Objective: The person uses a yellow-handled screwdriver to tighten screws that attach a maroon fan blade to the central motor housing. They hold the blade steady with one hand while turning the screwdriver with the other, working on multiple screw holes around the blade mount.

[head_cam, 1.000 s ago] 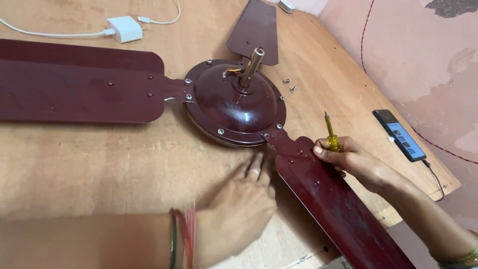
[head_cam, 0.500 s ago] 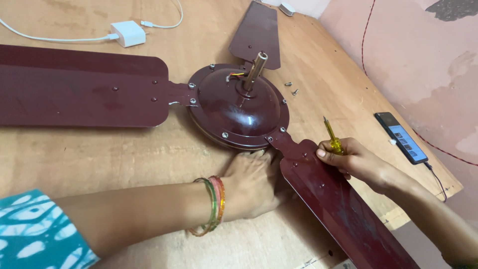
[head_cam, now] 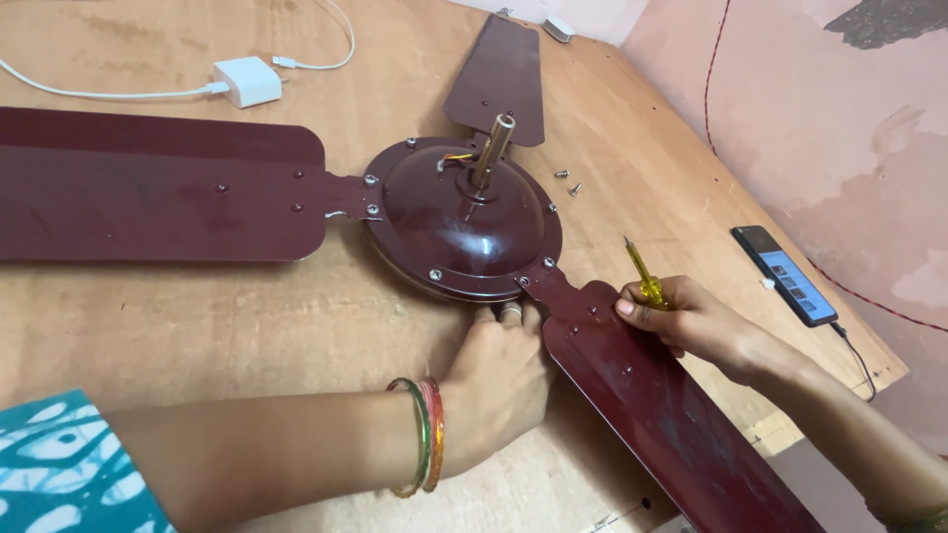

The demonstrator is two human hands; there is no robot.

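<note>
A maroon ceiling fan lies on a wooden board, its domed motor housing (head_cam: 459, 222) in the middle with a brass rod (head_cam: 491, 148) sticking up. My left hand (head_cam: 499, 380) reaches under the housing's near rim, fingers tucked beneath it beside the near-right blade (head_cam: 652, 415). My right hand (head_cam: 691, 318) rests on that blade's edge and grips a yellow-handled screwdriver (head_cam: 642, 276), tip pointing up and away. Two loose screws (head_cam: 567, 181) lie to the right of the housing.
A long blade (head_cam: 148, 192) stretches left and a third blade (head_cam: 499, 79) points away. A white charger with cable (head_cam: 247, 79) lies at the back left. A phone (head_cam: 785, 273) on a cable sits near the board's right edge (head_cam: 839, 390).
My left hand slid forward across the board and pushed its fingers under the motor housing's rim. My right hand with the screwdriver barely moved. The camera view shifted a little.
</note>
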